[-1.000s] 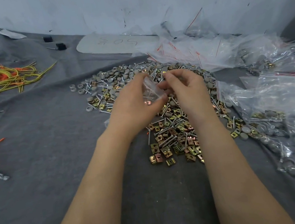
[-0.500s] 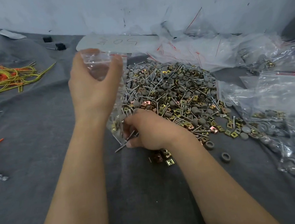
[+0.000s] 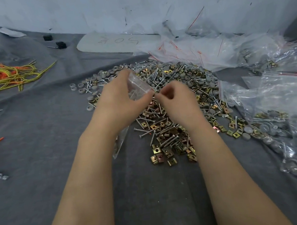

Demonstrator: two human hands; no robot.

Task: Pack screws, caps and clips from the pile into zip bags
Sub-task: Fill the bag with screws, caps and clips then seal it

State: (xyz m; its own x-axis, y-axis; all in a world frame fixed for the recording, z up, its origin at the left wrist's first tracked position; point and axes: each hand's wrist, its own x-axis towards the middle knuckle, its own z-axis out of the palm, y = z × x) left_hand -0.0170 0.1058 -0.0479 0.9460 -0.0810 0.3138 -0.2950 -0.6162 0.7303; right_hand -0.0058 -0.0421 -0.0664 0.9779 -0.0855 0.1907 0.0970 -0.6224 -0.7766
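Zip bag [image 3: 137, 84] is up over the pile [image 3: 172, 113], gripped in the left hand [image 3: 118, 104]. Right hand [image 3: 175, 99] has its fingers curled tight at the bag's mouth, too blurred to tell what they pinch. Risk: the mouth is narrow and floppy, so 1 snagged screw drops back.

Wall: whitish painted wall [image 3: 93, 5], scuffed and flecked with dark marks, along the tabletop's far edge.
Tabletop: dark grey felt-like cloth-covered tabletop [image 3: 40, 181], creased towards the far left corner.
Light: cool, even, diffuse; shadows faint.
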